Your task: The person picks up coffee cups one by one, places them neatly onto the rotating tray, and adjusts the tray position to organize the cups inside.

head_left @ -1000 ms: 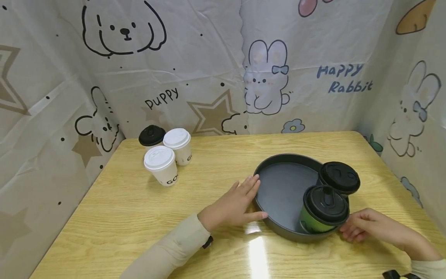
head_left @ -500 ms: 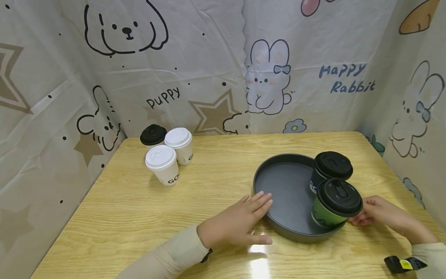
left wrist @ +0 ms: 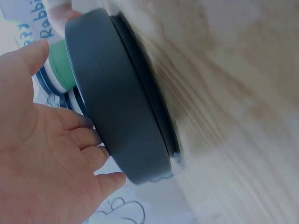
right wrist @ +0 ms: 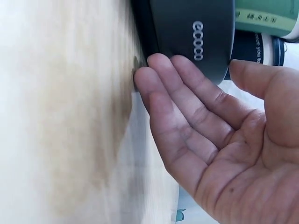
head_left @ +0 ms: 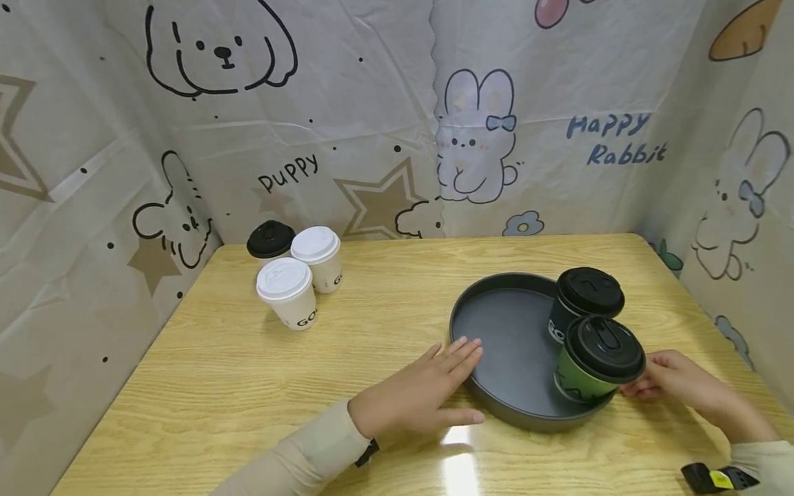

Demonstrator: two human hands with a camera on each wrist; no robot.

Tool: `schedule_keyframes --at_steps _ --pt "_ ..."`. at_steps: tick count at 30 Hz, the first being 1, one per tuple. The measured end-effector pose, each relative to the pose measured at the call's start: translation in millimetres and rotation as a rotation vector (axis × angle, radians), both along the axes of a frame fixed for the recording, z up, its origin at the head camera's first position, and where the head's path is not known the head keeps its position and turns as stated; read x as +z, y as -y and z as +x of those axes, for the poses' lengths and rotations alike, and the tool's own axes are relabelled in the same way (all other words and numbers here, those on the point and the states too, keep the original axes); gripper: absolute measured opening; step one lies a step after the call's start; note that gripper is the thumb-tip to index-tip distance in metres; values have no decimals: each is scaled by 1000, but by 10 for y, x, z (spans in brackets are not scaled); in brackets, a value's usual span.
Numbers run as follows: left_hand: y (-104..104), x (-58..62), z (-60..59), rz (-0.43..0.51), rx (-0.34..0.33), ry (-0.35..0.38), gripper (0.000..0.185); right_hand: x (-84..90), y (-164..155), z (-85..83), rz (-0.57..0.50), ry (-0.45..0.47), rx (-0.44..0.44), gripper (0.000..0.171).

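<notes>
Both flat hands, left hand and right hand, touch the tray; three cups stand well left; green cup hides right fingertips.

Makeshift recording booth: cartoon-print sheets around wooden table.

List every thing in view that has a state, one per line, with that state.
Round tray: flat on the table, two cups inside, much of its floor bare.
Green cup: upright, black lid on.
Dark cup: upright, black lid on.
Two white-lidded cups: upright, lidded, off the tray.
Black-lidded cup: upright, lidded, behind them.
Left hand: fingers straight against the tray's wall.
Right hand: fingers straight at the tray's wall.
</notes>
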State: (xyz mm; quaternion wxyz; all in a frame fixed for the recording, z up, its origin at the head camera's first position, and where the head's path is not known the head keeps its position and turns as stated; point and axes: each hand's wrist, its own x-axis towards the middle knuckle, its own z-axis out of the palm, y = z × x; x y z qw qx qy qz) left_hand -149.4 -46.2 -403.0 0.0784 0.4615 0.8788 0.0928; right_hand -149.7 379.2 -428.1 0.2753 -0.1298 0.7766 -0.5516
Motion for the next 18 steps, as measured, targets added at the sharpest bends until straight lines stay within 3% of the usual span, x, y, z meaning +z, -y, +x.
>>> schedule_keyframes --at_steps 6,11,18 --pt "50 64 -139 9 68 22 87 -27 67 179 -77 41 86 45" --pt "60 60 -243 -33 113 -7 86 -14 234 323 -115 93 148 40" --pt "60 20 -334 -51 144 -5 87 18 458 391 -74 98 128 40"
